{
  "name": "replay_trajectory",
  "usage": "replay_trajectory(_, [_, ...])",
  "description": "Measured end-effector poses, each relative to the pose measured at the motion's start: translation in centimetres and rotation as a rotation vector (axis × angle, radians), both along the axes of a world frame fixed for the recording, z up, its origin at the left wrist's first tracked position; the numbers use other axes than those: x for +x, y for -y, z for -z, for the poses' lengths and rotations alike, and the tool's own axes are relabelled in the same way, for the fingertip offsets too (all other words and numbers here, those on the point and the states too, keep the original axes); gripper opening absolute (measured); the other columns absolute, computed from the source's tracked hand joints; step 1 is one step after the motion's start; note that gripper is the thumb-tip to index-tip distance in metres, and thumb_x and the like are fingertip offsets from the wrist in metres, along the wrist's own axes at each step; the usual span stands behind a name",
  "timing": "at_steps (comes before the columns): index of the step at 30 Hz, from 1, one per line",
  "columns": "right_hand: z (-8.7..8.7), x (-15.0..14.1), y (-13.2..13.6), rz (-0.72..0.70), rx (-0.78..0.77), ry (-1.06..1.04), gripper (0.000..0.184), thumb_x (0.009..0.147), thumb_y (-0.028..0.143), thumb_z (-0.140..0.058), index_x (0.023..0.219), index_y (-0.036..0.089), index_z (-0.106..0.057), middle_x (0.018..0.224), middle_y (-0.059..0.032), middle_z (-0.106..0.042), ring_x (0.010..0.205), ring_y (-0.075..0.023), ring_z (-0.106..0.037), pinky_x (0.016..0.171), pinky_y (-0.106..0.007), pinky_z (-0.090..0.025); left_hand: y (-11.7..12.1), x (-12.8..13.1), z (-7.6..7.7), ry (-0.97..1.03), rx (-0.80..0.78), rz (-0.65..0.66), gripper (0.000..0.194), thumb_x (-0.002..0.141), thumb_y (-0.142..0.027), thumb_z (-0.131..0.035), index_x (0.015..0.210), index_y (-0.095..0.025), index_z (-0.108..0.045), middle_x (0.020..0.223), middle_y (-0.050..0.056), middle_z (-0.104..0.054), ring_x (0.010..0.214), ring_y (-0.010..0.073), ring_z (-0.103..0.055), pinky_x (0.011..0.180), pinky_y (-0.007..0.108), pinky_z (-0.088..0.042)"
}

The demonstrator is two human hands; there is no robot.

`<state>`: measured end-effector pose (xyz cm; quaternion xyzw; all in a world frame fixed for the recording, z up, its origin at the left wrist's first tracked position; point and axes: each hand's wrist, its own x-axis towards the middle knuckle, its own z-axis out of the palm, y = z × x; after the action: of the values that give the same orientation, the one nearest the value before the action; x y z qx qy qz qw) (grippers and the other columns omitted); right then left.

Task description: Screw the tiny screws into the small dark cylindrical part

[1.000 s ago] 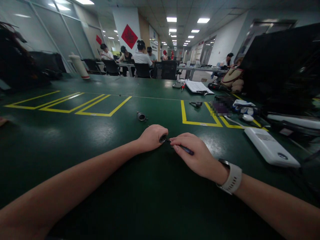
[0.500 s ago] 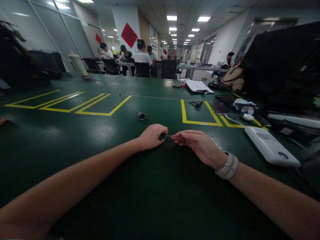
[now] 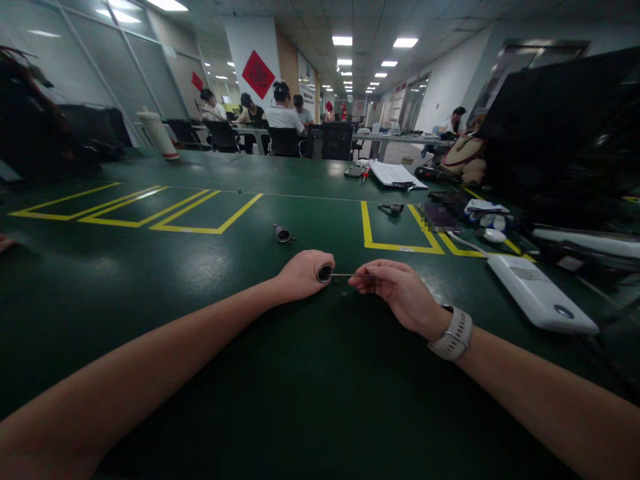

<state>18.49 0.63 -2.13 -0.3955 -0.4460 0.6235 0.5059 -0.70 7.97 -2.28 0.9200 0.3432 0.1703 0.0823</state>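
My left hand (image 3: 304,275) is closed around a hollow, dark metal cylindrical part (image 3: 324,273), its round open end facing right. My right hand (image 3: 393,290) pinches a screwdriver (image 3: 343,275); the handle is hidden in the fingers, and the thin shaft points left to the part's open mouth. Whether the tip touches anything inside cannot be made out. Below the shaft on the green table lie a tiny nut-like piece (image 3: 344,294) and another small dark piece (image 3: 337,281). A similar hollow metal part (image 3: 282,233) rests beyond my left hand with small bits beside it.
Yellow tape (image 3: 400,249) marks frames on the table (image 3: 320,400); one holds a dark metal part with a stem (image 3: 393,209). A white power bank (image 3: 543,293) with a cable sits right. Papers (image 3: 395,175) and a bottle (image 3: 159,135) stand farther back. Several people sit beyond.
My right hand has turned from a pen-like grip with the blue handle showing to a level pinch, drawing slightly back right. The small pieces below now show. My left hand stays nearly still.
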Motion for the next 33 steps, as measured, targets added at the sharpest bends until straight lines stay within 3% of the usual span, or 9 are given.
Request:
replay_trajectory(9, [0.05, -0.02, 0.16, 0.128, 0.048, -0.041, 0.013, 0.072, 0.023, -0.058, 0.063, 0.016, -0.065, 0.062, -0.0029, -0.066, 0.062, -0.0136, -0.058, 0.062, -0.028, -0.041, -0.01, -0.14, 0.18, 0.009, -0.006, -0.051, 0.005, 0.074, -0.020, -0.054, 0.071, -0.017, -0.053, 0.068, 0.000, -0.057, 0.062, 0.0141, -0.053, 0.057, 0.025, -0.038])
replay_trajectory(20, [0.22, -0.57, 0.73, -0.029, 0.160, 0.182, 0.013, 0.079, 0.026, -0.057, 0.079, 0.017, -0.067, 0.081, -0.0039, -0.069, 0.079, -0.0166, -0.061, 0.074, -0.033, -0.043, 0.68, 0.00, 0.00, -0.131, 0.175, -0.007, 0.006, 0.075, -0.017, -0.050, 0.073, -0.016, -0.056, 0.070, 0.004, -0.059, 0.067, 0.0174, -0.054, 0.061, 0.029, -0.040])
replay_trajectory(33, [0.20, -0.52, 0.73, 0.151, 0.183, 0.149, 0.015, 0.073, 0.023, -0.055, 0.062, 0.018, -0.063, 0.061, -0.0008, -0.063, 0.064, -0.0160, -0.057, 0.068, -0.033, -0.042, 0.71, 0.03, 0.11, -0.123, 0.185, -0.022, 0.005, 0.074, -0.016, -0.050, 0.072, -0.017, -0.055, 0.070, 0.003, -0.058, 0.067, 0.0178, -0.054, 0.062, 0.030, -0.040])
